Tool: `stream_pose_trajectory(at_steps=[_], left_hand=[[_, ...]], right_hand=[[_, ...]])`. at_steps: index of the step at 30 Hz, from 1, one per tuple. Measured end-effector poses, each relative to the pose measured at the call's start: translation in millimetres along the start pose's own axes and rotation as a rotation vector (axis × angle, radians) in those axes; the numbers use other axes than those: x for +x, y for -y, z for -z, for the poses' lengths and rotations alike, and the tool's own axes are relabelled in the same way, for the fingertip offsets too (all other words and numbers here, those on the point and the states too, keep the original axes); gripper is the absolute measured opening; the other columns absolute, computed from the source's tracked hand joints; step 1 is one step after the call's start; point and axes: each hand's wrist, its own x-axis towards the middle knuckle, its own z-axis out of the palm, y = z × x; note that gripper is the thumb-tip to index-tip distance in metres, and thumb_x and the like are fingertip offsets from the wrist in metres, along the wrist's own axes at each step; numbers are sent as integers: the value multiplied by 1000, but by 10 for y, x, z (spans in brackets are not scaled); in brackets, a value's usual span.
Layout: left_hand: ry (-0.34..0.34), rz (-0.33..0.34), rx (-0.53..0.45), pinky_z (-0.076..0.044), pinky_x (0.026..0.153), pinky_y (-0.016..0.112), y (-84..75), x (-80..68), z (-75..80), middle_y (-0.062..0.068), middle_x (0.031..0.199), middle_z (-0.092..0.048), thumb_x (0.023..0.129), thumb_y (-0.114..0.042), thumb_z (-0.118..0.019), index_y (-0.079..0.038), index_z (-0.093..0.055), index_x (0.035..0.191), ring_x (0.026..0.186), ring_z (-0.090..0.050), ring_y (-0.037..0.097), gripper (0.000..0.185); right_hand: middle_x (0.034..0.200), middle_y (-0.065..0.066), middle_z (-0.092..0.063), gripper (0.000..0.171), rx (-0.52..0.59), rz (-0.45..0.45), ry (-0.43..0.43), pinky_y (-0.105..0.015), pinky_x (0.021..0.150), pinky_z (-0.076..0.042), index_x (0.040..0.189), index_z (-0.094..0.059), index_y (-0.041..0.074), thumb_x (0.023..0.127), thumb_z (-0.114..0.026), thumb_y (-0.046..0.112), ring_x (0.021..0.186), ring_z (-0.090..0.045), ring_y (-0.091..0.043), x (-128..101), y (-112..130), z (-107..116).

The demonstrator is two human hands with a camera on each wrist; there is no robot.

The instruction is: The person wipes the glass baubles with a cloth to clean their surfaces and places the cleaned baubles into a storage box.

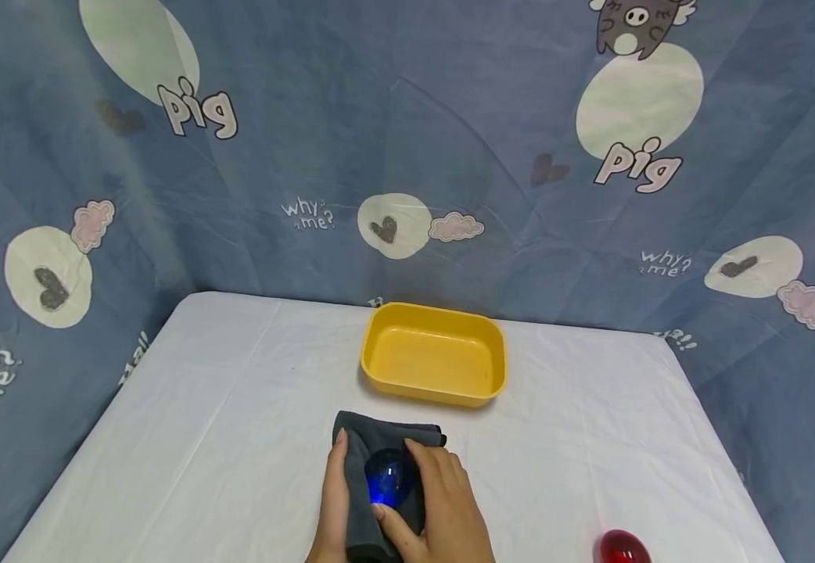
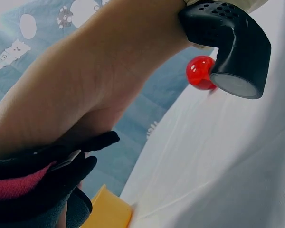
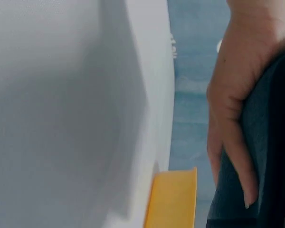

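Glossy deep-blue ball (image 1: 389, 478), bottom centre, sits on dark grey cloth (image 1: 372, 438); right hand (image 1: 443, 512) grips ball, left hand (image 1: 335, 508) cups cloth.

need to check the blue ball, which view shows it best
The head view: the blue ball sits in plain sight on the grey cloth between the left hand and right hand. Neither wrist view shows the ball, only cloth and hand.
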Motion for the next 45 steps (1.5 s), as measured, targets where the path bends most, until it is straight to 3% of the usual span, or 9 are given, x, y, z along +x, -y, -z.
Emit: stream_pose_trajectory(at_steps=[3, 9, 17, 25, 37, 41, 45], left_hand=[[14, 32, -16, 11, 120, 66, -26, -18, 1, 28, 167, 22, 108, -64, -19, 4, 17, 161, 154, 20, 46, 93], [-38, 1, 50, 13, 118, 67, -24, -2, 21, 31, 166, 20, 112, -50, -16, 8, 12, 160, 152, 21, 48, 81], [51, 22, -43, 6, 122, 63, -27, -30, 25, 31, 168, 15, 110, -58, -16, 7, 14, 160, 155, 9, 46, 88], [8, -38, 3, 11, 121, 64, -7, -22, 1, 29, 167, 19, 111, -55, -19, 6, 12, 161, 154, 18, 46, 85], [4, -27, 23, 12, 120, 65, 13, -32, -27, 30, 167, 19, 112, -53, -19, 7, 9, 162, 153, 20, 48, 83], [-13, 2, 8, 13, 119, 65, -1, -42, -33, 29, 168, 19, 110, -57, -21, 6, 8, 163, 153, 20, 47, 86], [46, 26, -59, 8, 122, 62, -22, -71, -35, 27, 169, 16, 108, -63, -21, 4, 10, 163, 156, 12, 43, 92]], right_hand=[[131, 2, -57, 68, -2, 57, -15, -41, 93, -55, 144, -58, 15, 92, -76, 56, 114, -56, -12, 3, 5, 2], [128, 4, -58, 61, -2, 106, -32, -38, 91, -55, 136, -64, 16, 90, -81, 52, 111, -57, -10, 6, 17, -13], [123, 6, -60, 57, 28, 77, -30, -37, 92, -55, 129, -66, 14, 92, -77, 56, 109, -55, -8, 36, 18, -4], [111, 11, -62, 51, 81, 63, -39, -33, 85, -54, 118, -71, 14, 91, -77, 57, 100, -54, -4, 86, -41, 29], [95, 15, -60, 38, 58, 29, -92, -28, 80, -52, 101, -74, 16, 95, -74, 53, 91, -52, -3, 67, -62, -2], [95, 15, -59, 40, 57, -18, -65, -29, 81, -52, 103, -75, 15, 95, -73, 54, 92, -50, -2, 60, -37, -6], [100, 16, -60, 43, 74, -66, -21, -32, 85, -52, 111, -73, 17, 95, -72, 57, 96, -49, -2, 58, -5, 16]])
